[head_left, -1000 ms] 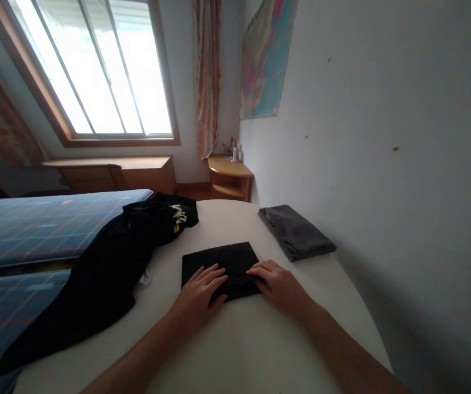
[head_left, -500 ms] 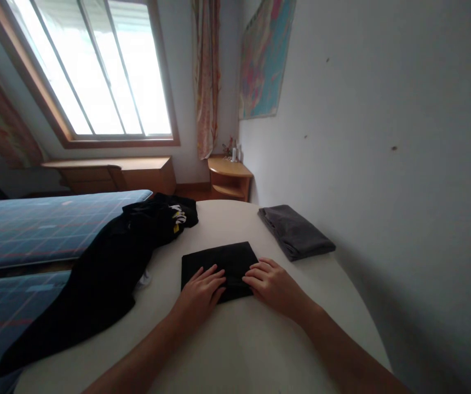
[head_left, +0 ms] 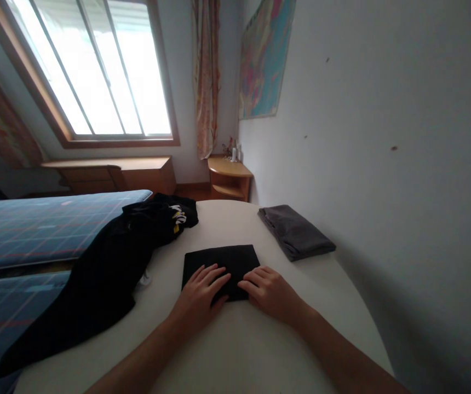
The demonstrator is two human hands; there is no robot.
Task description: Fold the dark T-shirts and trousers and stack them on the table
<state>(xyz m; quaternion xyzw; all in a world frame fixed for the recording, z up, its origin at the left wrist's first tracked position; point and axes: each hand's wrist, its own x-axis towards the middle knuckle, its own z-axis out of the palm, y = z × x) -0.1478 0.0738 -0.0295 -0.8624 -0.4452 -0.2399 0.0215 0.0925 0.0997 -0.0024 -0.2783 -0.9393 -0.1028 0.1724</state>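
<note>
A loose black garment [head_left: 99,279] lies along the left side of the white table [head_left: 243,350], and beside it the left hand [head_left: 201,295] rests on the near left part of the folded black cloth [head_left: 237,257], fingers loosely spread, gripping nothing. The right hand [head_left: 270,293] covers the cloth's near right corner with fingers bent, whether pinching fabric I cannot tell; even, flat pressure from the 2 hands should best square its layers, with the folded grey cloth [head_left: 297,232] lying apart, farther right.
</note>
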